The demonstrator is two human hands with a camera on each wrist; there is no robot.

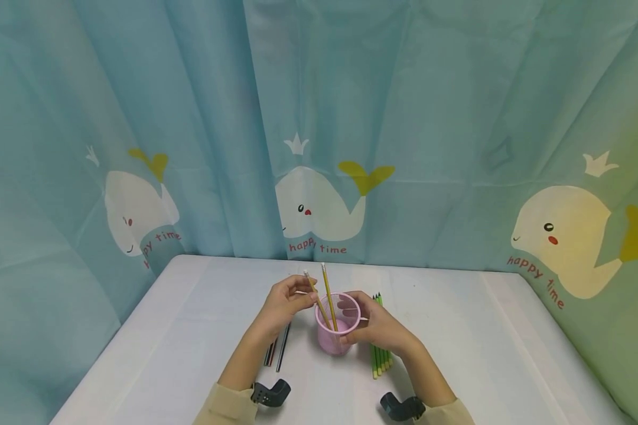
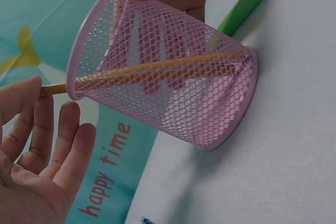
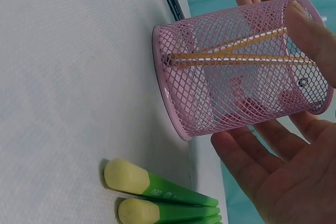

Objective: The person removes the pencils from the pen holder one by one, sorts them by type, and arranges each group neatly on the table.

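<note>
A pink mesh pen cup (image 1: 331, 342) is in the middle of the head view, held by my right hand (image 1: 380, 324) with the thumb on the near side and the fingers on the far side. Two yellow pencils stand slanted inside it. My left hand (image 1: 287, 300) pinches one yellow pencil (image 1: 321, 308) near its white-tipped upper end, between thumb and index finger. The other yellow pencil (image 1: 326, 286) leans untouched in the cup. In the left wrist view the pinched pencil (image 2: 55, 89) passes over the rim, its lower part seen through the mesh. Whether the cup's base touches the table cannot be told.
Several green pencils (image 1: 381, 357) with pale yellow ends lie beside the right hand. A few dark pencils (image 1: 283, 348) lie below the left hand. All are on a white table (image 1: 154, 354), with a blue whale-print curtain (image 1: 430, 118) behind it.
</note>
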